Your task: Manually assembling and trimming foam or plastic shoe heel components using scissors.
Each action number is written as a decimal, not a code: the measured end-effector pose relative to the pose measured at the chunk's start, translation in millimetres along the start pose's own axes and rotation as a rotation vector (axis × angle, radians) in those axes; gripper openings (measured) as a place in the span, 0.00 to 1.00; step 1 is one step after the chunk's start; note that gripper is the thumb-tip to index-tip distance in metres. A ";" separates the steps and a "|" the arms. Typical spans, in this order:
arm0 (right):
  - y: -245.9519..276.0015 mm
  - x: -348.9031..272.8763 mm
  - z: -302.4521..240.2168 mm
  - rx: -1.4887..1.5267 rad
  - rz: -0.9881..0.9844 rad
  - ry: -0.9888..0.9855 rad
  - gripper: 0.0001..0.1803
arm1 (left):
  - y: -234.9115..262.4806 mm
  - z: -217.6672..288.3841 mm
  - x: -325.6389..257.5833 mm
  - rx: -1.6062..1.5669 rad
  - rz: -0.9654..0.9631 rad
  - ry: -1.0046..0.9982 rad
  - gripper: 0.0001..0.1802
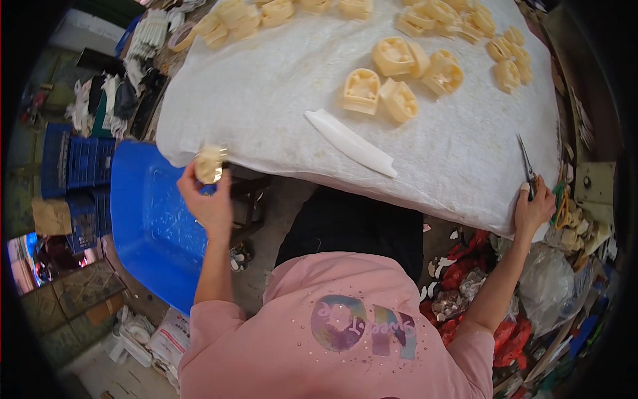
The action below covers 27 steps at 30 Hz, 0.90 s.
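My left hand [211, 206] is raised over the rim of a blue plastic tub [153, 206], at the table's near left edge. Its fingers are closed on a small cream-coloured moulded piece [210, 166] with a shiny gold edge. At the right side of the table my right hand [535, 209] grips a pair of scissors [525, 159], their pointed blades directed away from me. Between the hands, a curved white strip [349, 143] lies on the white cloth. Beyond it several cream moulded pieces [362, 91] with hollow, patterned insides stand or lean together.
The white cloth [246, 100] covers the table. More cream pieces [438, 16] lie along its far side. Blue crates [83, 163] are stacked at the left. Red and clear plastic bags [512, 339] crowd the floor at the lower right.
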State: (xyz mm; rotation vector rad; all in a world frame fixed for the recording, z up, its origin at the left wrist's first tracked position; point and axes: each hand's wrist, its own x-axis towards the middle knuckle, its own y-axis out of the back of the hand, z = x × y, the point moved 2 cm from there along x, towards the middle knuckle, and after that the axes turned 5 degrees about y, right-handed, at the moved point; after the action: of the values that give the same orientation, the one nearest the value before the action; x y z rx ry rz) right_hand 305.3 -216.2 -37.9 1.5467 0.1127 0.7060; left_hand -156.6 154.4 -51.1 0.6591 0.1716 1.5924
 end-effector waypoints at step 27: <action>73.6 -41.4 -288.4 0.686 -0.150 0.826 0.12 | -45.2 95.2 -50.0 -0.349 -0.741 -0.102 0.07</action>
State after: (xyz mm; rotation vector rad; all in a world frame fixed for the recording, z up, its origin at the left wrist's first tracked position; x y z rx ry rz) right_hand 105.1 5.1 -2.1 1.7512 1.1740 1.2271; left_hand -70.0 87.9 -10.1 0.3384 0.0468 0.8425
